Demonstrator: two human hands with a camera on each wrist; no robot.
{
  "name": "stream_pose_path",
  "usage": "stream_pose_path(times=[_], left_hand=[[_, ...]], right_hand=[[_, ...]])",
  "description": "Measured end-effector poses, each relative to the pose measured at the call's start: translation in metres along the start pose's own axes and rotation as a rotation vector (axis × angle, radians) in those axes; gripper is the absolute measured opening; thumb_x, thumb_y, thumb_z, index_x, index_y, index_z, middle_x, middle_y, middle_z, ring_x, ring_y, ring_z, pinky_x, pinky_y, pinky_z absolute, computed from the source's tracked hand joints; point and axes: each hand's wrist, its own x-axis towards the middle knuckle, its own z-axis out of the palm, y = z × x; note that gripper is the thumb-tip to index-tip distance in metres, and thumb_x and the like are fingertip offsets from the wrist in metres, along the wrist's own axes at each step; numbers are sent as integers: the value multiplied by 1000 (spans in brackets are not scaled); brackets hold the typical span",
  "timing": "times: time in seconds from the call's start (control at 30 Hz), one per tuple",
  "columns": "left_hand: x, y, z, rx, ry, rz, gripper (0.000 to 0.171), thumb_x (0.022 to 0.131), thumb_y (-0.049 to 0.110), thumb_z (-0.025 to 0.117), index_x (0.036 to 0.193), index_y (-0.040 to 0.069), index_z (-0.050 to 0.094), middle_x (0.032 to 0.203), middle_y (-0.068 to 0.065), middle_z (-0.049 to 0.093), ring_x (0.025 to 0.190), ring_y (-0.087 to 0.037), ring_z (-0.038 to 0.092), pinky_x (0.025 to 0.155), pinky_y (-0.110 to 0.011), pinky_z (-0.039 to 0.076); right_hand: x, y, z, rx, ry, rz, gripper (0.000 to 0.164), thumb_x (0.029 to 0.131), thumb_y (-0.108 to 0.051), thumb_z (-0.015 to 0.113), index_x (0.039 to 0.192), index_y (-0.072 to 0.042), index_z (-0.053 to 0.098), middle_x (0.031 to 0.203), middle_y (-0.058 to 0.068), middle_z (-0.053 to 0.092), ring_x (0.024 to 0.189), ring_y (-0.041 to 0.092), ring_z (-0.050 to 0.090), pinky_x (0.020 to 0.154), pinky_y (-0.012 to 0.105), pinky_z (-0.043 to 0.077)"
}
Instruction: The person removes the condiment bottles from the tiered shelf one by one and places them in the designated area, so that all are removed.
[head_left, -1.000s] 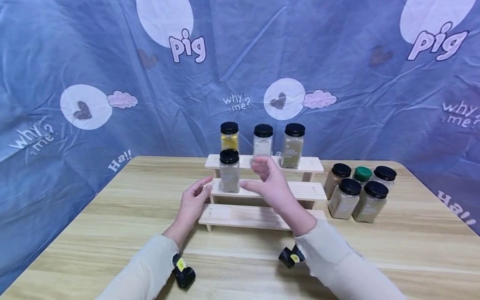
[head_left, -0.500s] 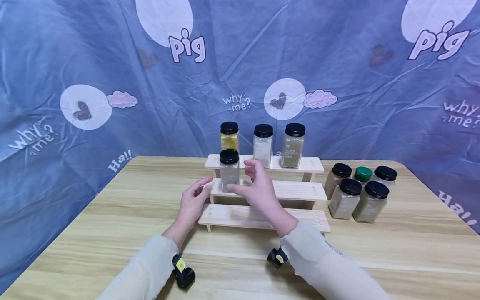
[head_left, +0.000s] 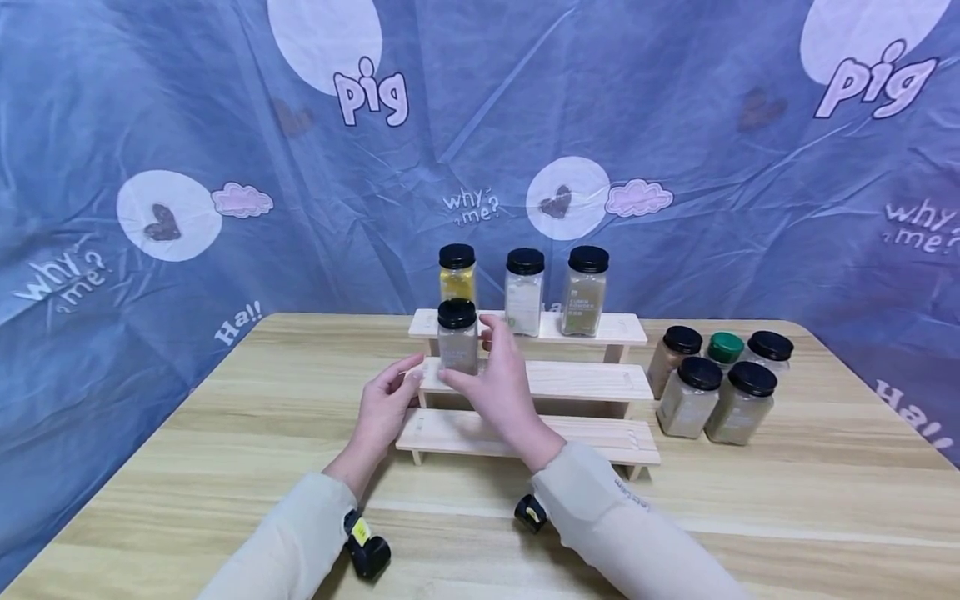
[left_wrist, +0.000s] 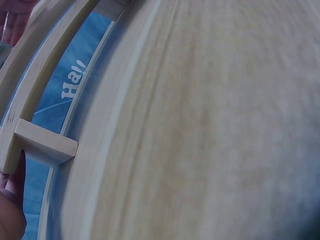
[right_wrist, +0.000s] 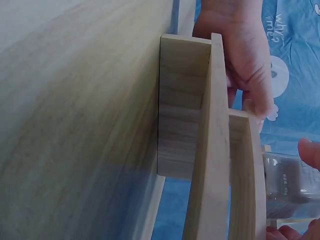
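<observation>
The left hand [head_left: 386, 404] is grasping the left end of the rack [head_left: 525, 437] at its middle tier, its thumb lying along the top edge. The right hand [head_left: 502, 383] is reaching about the grey jar [head_left: 457, 342], its thumb crossing low in front and its other fingers curving along the right side; whether they are actually grasping the glass, I cannot tell. That jar is standing upright near the left end of the middle tier, wearing a black lid.

On the top tier, three more black-lidded jars are standing in a row: the yellow jar [head_left: 457, 283] behind the grey one, the white jar [head_left: 523, 302] in the middle and the cumin jar [head_left: 582, 304] to the right. The rack is resting on the bench [head_left: 225, 467]. Beside its right end, five jars [head_left: 688, 408] are standing in a close cluster, four showing black lids and one a green lid [head_left: 725, 347]. Both arms are wearing pale sleeves [head_left: 296, 525], and a black camera [head_left: 367, 554] is hanging at each wrist. Behind everything, a blue printed cloth [head_left: 442, 108] is hanging in creases.
</observation>
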Motion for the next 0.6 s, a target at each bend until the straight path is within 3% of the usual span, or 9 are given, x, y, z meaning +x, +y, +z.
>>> stream_pose_path(times=[0.3,0.6], left_hand=[[0,1,-1,-15,-7,3,31,91,12,58,121,7,60,81,2,62,73,-8,60,68,-21,54],[0,1,-1,-26,-12,0,31,91,11,58,121,6,60,79,4,62,70,-5,58,67,-20,53]], right_hand=[[4,-1,8,-8,22,15,80,66,-20,84,131,-10,38,104,8,48,94,21,48,80,35,45],[6,3,13,-6,34,22,79,66,-23,84,129,-10,38,106,9,48,96,21,49,85,36,44]])
